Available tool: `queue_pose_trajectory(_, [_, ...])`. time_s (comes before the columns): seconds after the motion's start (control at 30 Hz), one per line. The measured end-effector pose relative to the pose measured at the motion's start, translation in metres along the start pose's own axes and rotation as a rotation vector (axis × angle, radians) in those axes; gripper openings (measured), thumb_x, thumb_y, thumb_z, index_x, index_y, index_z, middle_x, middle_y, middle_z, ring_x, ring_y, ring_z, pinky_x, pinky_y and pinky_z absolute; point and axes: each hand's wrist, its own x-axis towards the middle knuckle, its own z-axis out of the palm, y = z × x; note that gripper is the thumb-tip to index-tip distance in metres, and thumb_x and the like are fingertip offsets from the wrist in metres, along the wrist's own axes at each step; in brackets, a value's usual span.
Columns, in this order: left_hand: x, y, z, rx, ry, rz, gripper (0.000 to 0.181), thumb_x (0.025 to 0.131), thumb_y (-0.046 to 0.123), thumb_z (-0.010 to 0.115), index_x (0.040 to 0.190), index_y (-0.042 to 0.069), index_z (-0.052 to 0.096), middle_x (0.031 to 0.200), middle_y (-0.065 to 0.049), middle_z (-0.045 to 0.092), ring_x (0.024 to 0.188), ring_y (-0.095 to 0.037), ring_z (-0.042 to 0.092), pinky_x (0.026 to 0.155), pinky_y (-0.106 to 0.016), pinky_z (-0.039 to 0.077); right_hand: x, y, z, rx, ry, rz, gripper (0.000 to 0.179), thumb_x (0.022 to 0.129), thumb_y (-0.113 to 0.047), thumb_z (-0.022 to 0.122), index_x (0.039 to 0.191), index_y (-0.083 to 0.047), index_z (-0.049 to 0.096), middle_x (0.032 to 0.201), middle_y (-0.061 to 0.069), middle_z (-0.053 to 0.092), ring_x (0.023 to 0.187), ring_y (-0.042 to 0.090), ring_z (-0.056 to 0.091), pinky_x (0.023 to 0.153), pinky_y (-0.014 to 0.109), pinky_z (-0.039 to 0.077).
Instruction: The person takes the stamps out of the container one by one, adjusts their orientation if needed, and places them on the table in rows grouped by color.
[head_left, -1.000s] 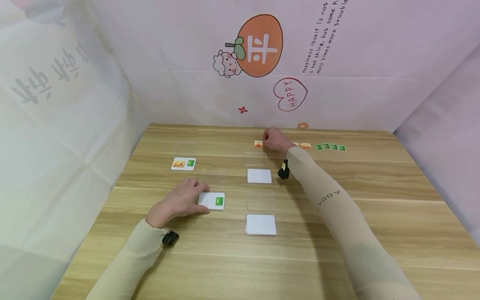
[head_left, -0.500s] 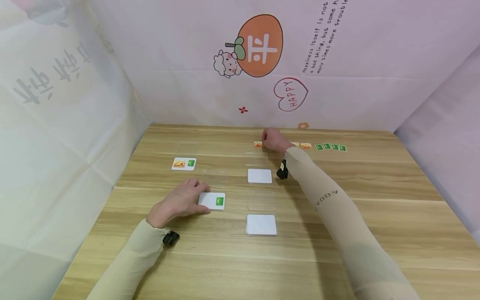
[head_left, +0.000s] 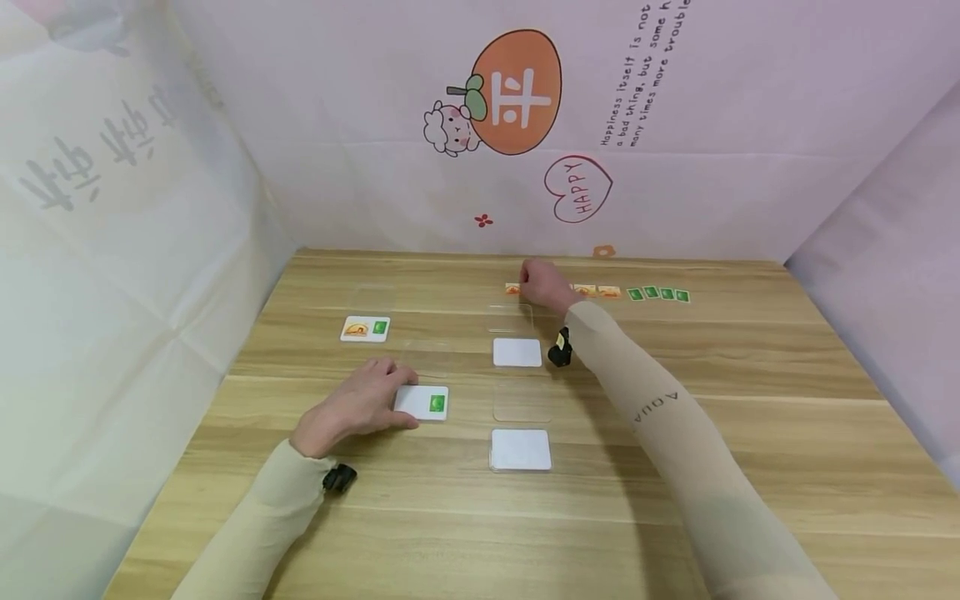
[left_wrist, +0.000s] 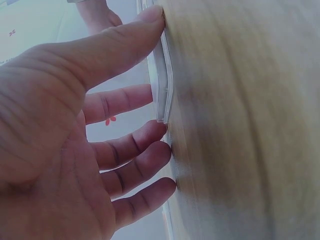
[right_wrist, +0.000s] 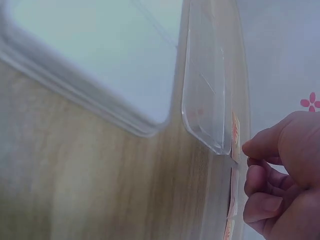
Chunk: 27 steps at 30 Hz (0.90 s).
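My left hand [head_left: 365, 396] holds a flat white card in a clear case [head_left: 411, 403] by its edges, thumb at the near side and fingers at the far side. A small green picture piece [head_left: 437, 403] lies on that card's right part. In the left wrist view, the thumb [left_wrist: 125, 47] and a finger touch the edge of the case. My right hand [head_left: 546, 283] is at the back, over a row of small orange picture pieces [head_left: 609, 292]. In the right wrist view its fingers [right_wrist: 257, 177] are curled beside the row; whether they pinch a piece is unclear.
Several green pieces [head_left: 651, 292] lie right of the orange row. A white card with an orange and a green piece [head_left: 365, 329] lies at left. Two blank white cards [head_left: 517, 352] lie mid-table, with clear covers [head_left: 522, 403] behind them. A white cloth wall [head_left: 375, 192] borders the table's back.
My right wrist has shifted slightly left, and more of an orange piece shows beside it. My left hand and its card have stayed in place.
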Motion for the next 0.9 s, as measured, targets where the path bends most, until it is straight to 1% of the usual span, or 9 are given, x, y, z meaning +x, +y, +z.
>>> queue_pose_trajectory(0.27, [0.000,0.002,0.000,-0.004,-0.003,0.000,0.057,0.079,0.044,0.080,0.124,0.016,0.061,0.108,-0.007,0.055,0.093,-0.021,0.046,0.081,-0.036,0.042,-0.011,0.001,-0.003,-0.003,0.011,-0.043,0.007,0.089,-0.005,0.053,0.095,-0.004,0.057,0.092,0.011,0.060,0.078,0.022,0.054,0.065,0.030,0.044])
queue_pose_trajectory(0.5, [0.000,0.001,0.000,-0.006,-0.005,-0.003,0.056,0.079,0.044,0.080,0.124,0.016,0.061,0.107,-0.006,0.054,0.093,-0.021,0.046,0.080,-0.035,0.041,-0.022,-0.004,-0.003,0.043,-0.014,-0.042,0.008,0.094,-0.012,0.052,0.097,-0.007,0.057,0.094,0.010,0.062,0.080,0.022,0.055,0.064,0.030,0.046])
queue_pose_trajectory(0.77, [-0.001,0.001,-0.002,-0.010,-0.007,-0.003,0.057,0.079,0.044,0.080,0.124,0.015,0.061,0.107,-0.007,0.055,0.093,-0.021,0.046,0.080,-0.035,0.041,-0.029,-0.016,-0.003,0.033,-0.002,-0.055,0.015,0.098,-0.018,0.052,0.101,-0.006,0.060,0.099,0.010,0.064,0.083,0.022,0.058,0.067,0.030,0.048])
queue_pose_trajectory(0.9, [-0.001,0.002,-0.002,-0.011,-0.007,-0.002,0.057,0.079,0.044,0.080,0.125,0.015,0.061,0.108,-0.007,0.055,0.094,-0.022,0.046,0.081,-0.036,0.041,-0.034,-0.022,-0.004,0.061,0.006,-0.066,0.015,0.097,-0.017,0.053,0.101,-0.005,0.063,0.099,0.010,0.065,0.082,0.022,0.058,0.067,0.030,0.049])
